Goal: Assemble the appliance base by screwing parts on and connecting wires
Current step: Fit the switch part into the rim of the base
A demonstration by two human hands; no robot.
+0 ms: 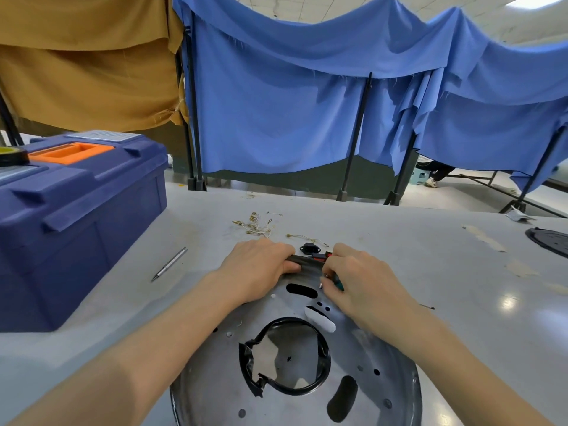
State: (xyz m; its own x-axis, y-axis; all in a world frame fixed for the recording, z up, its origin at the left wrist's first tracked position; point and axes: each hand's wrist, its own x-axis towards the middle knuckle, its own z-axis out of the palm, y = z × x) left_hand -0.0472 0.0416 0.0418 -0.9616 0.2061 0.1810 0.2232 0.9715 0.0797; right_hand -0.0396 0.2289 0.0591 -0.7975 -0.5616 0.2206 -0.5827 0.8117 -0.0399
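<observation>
On your L the blue toolbox (83,210) walled off that side of the bench (415,241), w/ a loose metal bit (170,263) lying in the lane betw. it & your left hand (258,265). Ahead, a wire tangle (256,224) & a black socket (309,249) cluttered the far reach. The base plate (368,379) filled the near bench. R side lay open out to a dark disc (550,241).

No text, label, brand, number or sign can be read anywhere here.
</observation>
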